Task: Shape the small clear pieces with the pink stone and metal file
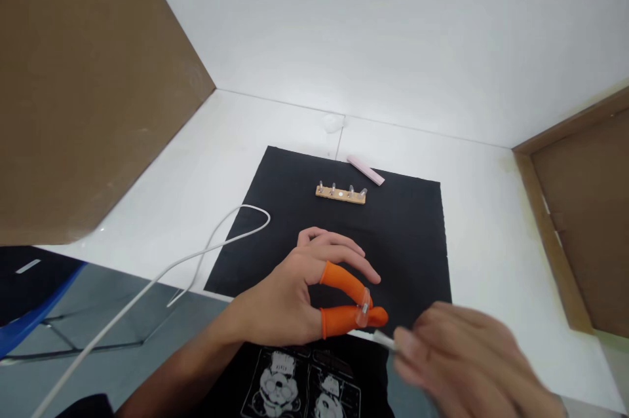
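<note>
My left hand (314, 290), with orange covers on its thumb and index finger, pinches a small clear piece (364, 308) near the mat's front edge. Close by on the right, my right hand (457, 356) is blurred, its fingers closed round a thin tool with a pale flat tip (384, 339). That tip points toward the clear piece, a small gap between them. Further back on the black mat (403, 228) lies a narrow wooden strip (341, 194) bearing several clear upright pieces and a white dot.
A pink bar (365, 170) lies at the mat's back edge. Behind it is a clear blob (333, 122) on the white table (171, 189). A white cable (181, 261) loops over the mat's left side. Brown panels stand left and right; a blue-edged chair is lower left.
</note>
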{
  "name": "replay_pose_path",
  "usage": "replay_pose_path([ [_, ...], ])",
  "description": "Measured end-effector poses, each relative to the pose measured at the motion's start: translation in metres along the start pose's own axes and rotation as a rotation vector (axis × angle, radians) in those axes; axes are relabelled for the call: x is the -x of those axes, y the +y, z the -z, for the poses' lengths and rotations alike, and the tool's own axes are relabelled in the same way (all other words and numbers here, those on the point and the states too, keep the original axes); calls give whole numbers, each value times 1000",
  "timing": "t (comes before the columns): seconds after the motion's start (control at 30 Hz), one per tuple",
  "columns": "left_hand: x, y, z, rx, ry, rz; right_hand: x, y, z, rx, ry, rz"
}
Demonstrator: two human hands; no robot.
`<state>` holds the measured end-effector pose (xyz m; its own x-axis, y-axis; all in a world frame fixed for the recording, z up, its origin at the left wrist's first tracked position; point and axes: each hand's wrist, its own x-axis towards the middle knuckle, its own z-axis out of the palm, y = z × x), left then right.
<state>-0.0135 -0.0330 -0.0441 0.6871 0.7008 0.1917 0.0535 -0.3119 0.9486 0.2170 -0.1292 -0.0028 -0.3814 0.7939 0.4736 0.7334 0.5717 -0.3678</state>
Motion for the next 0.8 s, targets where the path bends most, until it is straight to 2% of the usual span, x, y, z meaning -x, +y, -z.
replay_pose_path([
  [0.13,0,1,0,6,0,10,-2,38,8,27,128,43],
  [0.23,1,0,0,8,9,7,4,46,6,-1,156,-10],
  [0.4,2,-2,2,1,8,-3,14,36,4,-12,137,-58],
  [0.6,3,-1,1,15,7,5,-3,29,12,30,121,-48],
  [0.73,3,-2,2,7,5,-6,-12,5,-2,13,61,26],
  [0.8,3,-2,2,0,2,-10,-11,1,-8,-13,41,58],
])
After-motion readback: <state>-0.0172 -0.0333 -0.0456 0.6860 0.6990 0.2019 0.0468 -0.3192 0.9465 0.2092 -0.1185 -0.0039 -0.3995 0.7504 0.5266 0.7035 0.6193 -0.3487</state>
